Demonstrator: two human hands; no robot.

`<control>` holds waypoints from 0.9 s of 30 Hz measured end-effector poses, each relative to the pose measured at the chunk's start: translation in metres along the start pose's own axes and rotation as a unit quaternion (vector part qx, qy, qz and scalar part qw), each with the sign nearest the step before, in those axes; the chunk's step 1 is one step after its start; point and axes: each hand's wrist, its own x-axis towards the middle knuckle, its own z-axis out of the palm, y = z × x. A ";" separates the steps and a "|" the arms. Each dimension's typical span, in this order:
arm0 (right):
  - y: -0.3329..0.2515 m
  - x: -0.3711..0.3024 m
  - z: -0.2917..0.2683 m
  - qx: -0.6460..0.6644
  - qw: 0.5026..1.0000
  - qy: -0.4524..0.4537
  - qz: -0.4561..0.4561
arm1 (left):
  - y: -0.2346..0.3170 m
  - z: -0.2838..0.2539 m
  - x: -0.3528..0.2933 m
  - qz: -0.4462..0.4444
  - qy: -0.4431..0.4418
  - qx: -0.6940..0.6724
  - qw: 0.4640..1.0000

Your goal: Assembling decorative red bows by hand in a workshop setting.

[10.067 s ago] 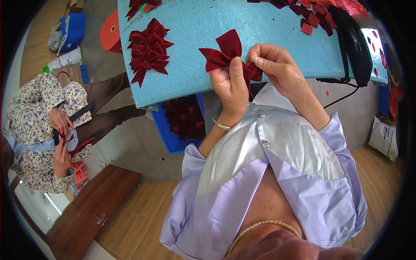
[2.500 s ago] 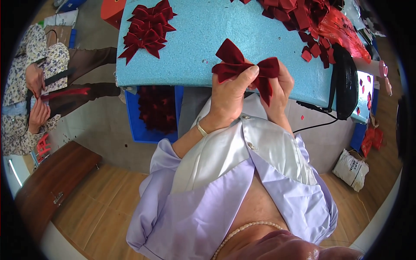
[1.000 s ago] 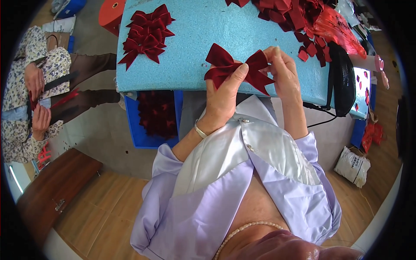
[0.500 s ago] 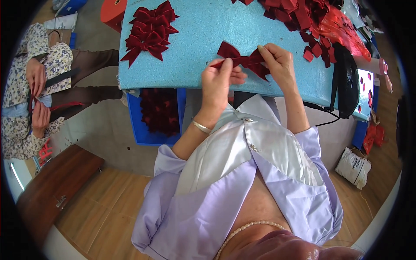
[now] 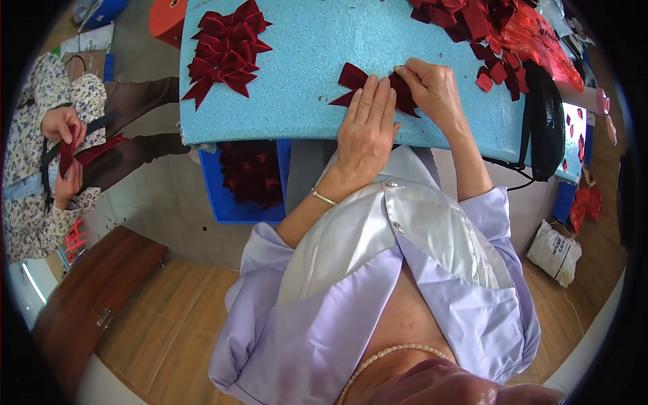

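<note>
A dark red velvet bow lies on the glittery light blue table, close to its near edge. My left hand rests flat across the bow's middle with its fingers stretched out, covering the knot. At the bow's right loop, my right hand pinches the upper edge between thumb and fingers. Several finished bows overlap in a stack at the table's left. Loose dark red velvet pieces are heaped at the far right, with smaller bits scattered in front of them.
A red plastic bag and a black bag sit along the table's right side. Below the table, a blue bin holds many dark red bows. At left, a co-worker's hands handle red ribbon. A brown wooden panel stands lower left.
My left hand has gone from pinching the bow's left side to lying flat over its middle. My right hand still grips the right loop, slightly higher. The co-worker's hands have shifted.
</note>
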 end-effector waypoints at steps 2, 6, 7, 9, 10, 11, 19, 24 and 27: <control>-0.003 0.002 0.000 -0.051 0.998 0.032 -0.020 | -0.001 0.004 -0.001 0.004 -0.005 0.002 1.000; 0.013 0.000 0.002 -0.055 0.994 0.069 -0.060 | -0.001 0.004 -0.001 0.009 -0.011 0.005 1.000; 0.027 0.003 -0.003 -0.060 0.992 0.109 -0.023 | -0.002 0.004 0.001 0.010 -0.009 0.004 1.000; 0.035 0.002 -0.023 -0.021 0.989 0.137 0.060 | -0.003 0.004 0.000 0.010 -0.006 0.004 1.000; 0.026 -0.001 -0.031 0.025 0.992 0.101 0.078 | -0.003 0.004 -0.001 0.006 -0.006 0.004 1.000; 0.021 -0.005 -0.039 0.068 0.990 0.070 0.098 | -0.004 0.004 0.001 0.004 -0.004 0.003 1.000; 0.005 -0.010 -0.012 -0.131 0.991 0.039 -0.004 | -0.001 -0.006 -0.002 -0.001 -0.006 -0.026 1.000; 0.009 -0.014 -0.015 -0.038 0.994 0.099 -0.003 | -0.009 -0.016 -0.019 0.051 0.044 -0.014 0.998; -0.001 -0.033 -0.021 0.004 0.986 0.137 -0.098 | -0.010 -0.029 -0.014 0.041 0.055 -0.021 0.997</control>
